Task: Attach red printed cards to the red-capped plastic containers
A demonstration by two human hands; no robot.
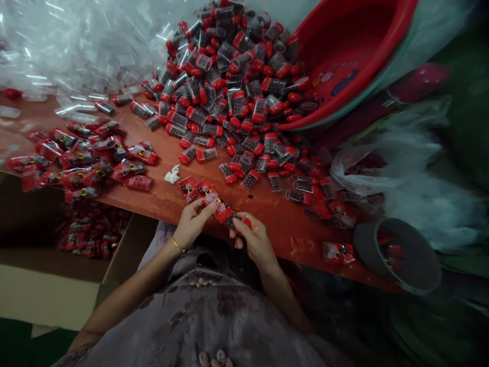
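My left hand [194, 220] pinches a small red printed packet [222, 211] near the table's front edge. In my right hand [254, 237] is a small clear tube with a red cap [231, 220], filled with dark beads, its end meeting the packet. Whether the tube is inside the packet's mouth I cannot tell. Flat red packets [194, 187] lie just beyond my left fingers, beside a crumpled white scrap [172, 175]. Past my hands rises a big heap of similar red-capped tubes [244, 107].
A red basin [393, 30] tips toward the heap at the back right. Filled red packets [82, 158] are piled at left, above an open cardboard box [49, 295] holding more. Clear plastic pieces [87, 46] cover the back left. A grey bucket [364, 250] stands at right.
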